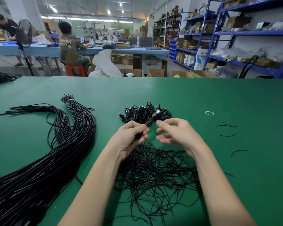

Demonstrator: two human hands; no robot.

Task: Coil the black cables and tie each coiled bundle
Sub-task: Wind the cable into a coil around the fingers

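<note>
Where hidden: coil (138, 136) mostly buried in left hand (131, 136), plug end (157, 113) poking out
Left hand: curled round coil, above ties (153, 168)
Right hand (173, 132): loosely spread, holding nothing
Cut off: cable bundle (39, 168) at left edge of table (235, 98)
Writing: shirt (69, 48) print, partly legible "OWN"

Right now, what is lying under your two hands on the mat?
A loose heap of thin black ties on the green mat. The left hand grips a coiled cable; the right hand holds nothing. The forearms cover part of the heap.
</note>
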